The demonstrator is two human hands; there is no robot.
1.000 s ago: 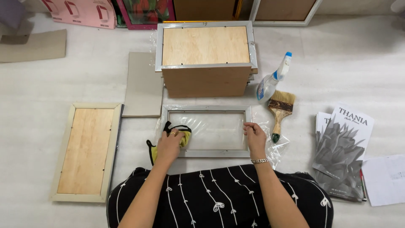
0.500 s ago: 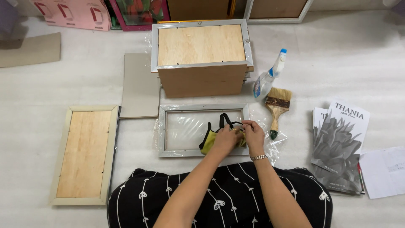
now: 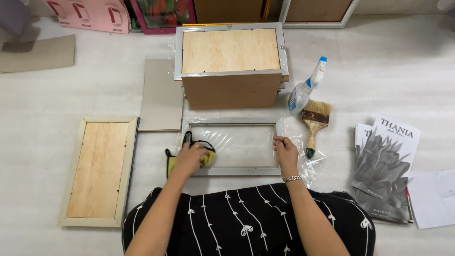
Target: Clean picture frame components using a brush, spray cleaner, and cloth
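The left hand (image 3: 189, 159) presses a yellow cloth (image 3: 207, 159), fingers curled over it, on the glass of the silver frame (image 3: 232, 122) lying on the floor; the right hand (image 3: 286, 152), fingers spread, steadies its right edge, and wiping looks unfinished.

The left hand (image 3: 190, 159) covers most of the yellow cloth (image 3: 207, 159), so the grip on it cannot be determined. The forearms and patterned dress (image 3: 246, 223) are cut off by the lower edge. The pink box (image 3: 90, 14) and leaning frames (image 3: 317, 10) are cut off by the upper edge.
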